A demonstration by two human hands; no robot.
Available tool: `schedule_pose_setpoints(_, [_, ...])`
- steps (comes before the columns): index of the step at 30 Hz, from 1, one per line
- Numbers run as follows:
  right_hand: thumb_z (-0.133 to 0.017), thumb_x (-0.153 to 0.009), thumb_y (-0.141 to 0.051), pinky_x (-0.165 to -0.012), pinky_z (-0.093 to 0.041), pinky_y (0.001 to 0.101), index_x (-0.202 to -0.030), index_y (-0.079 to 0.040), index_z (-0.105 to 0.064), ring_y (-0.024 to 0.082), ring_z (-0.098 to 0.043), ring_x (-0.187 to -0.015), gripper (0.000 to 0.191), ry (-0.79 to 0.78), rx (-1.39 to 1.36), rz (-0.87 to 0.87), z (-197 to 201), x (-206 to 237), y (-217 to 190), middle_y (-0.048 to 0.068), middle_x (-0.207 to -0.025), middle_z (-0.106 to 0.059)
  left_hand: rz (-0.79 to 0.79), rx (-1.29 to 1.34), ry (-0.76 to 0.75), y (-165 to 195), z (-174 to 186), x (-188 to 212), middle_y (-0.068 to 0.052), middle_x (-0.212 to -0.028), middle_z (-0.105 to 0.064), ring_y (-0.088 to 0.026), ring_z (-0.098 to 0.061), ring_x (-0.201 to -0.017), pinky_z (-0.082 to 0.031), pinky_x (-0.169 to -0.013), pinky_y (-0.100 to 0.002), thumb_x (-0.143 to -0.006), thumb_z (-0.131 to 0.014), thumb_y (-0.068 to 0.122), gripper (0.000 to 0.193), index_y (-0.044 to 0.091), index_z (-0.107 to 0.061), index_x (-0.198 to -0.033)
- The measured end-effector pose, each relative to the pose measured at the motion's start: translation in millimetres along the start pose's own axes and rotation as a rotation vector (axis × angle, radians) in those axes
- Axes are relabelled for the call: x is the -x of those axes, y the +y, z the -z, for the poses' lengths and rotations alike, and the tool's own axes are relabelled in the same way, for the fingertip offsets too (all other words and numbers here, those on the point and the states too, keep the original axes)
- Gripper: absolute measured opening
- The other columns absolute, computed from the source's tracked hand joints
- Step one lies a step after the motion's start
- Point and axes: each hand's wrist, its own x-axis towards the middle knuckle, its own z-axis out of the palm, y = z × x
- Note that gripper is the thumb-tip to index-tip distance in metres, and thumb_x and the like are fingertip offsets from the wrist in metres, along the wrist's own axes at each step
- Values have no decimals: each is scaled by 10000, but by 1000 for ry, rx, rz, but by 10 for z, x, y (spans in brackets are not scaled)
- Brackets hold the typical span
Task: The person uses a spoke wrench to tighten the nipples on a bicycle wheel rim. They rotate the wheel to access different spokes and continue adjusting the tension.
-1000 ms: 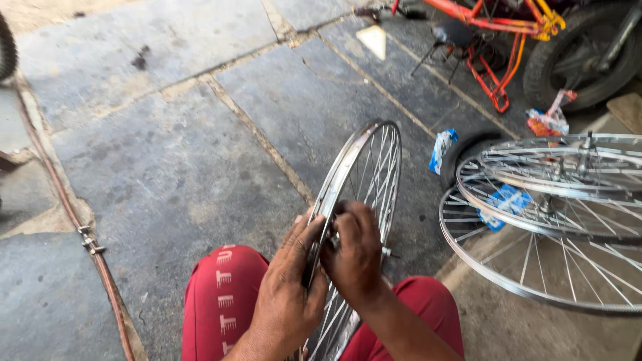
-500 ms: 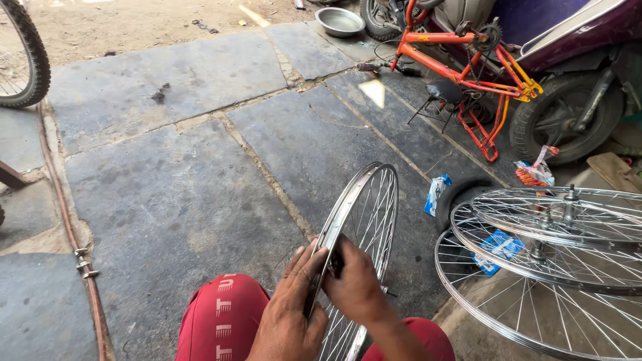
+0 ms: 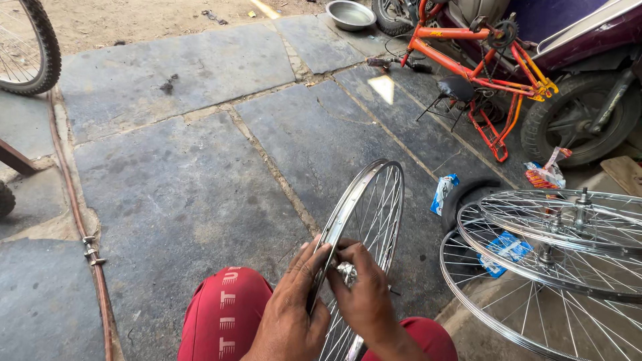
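A floor of large grey stone slabs fills most of the view, with a strip of sandy ground beyond it. At the top right a dark red scooter stands with its black tyre on the stone, and a small orange bicycle lies on its side just in front of it. Low on the right, a stack of bare spoked wheels lies flat, overlapping one another, with a curved piece of black tyre at their left edge. A tyred wheel pokes in at the top left corner, and a brown hose runs down the left side of the floor.

In the middle, a shiny wheel rim with thin spokes stands upright on edge between the person's red-clad knees. The left hand is closed around the near edge of the rim, fingers curled over it. The right hand is closed too, its fingertips pinched on the metal hub at the centre of the spokes.

A round metal bowl sits at the top. A blue and white packet lies on the stone near the stacked wheels, and a red and white wrapper lies beside the scooter's tyre.
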Motion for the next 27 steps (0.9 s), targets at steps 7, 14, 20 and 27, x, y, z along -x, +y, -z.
schedule_pose_setpoints(7, [-782,-826,-77,-746,-673,313,-1070,-66,-621,193,-805,-858,293,-112,16,-373,253,-205,4,97,-895,-795,26,42,-119,103,-50,-41,-168,-1663,-309,-374,-210,-1564,-222,-1181,-504,-655,-528,-93,917,118,-395,-1538])
schedule_pose_setpoints(14, [-601,-829,3,-848,-623,350,-1213,-24,-704,185,-790,-1038,398,-29,-60,-201,317,-114,52,127,-1079,-814,-31,-20,-199,400,-67,-113,-166,-1678,-277,-381,-168,-1566,-220,-1204,-506,-699,-567,-19,875,112,-383,-1544])
schedule_pose_setpoints(20, [-686,-932,-194,-950,-603,330,-1277,13,-633,188,-717,-1115,406,-554,-487,-403,808,-236,242,125,-1191,-741,-44,-150,-111,366,-71,46,-161,-1611,-418,-415,-261,-1536,-265,-1195,-542,-777,-648,31,697,115,-524,-1458])
schedule_pose_setpoints(27, [-775,-864,-135,-882,-606,326,-1167,46,-668,197,-754,-998,369,-82,-388,-330,438,39,413,187,-1062,-766,-120,-48,55,-125,-100,213,-178,-1493,-582,-420,-463,-1437,-400,-1144,-501,-785,-760,128,629,132,-635,-1401])
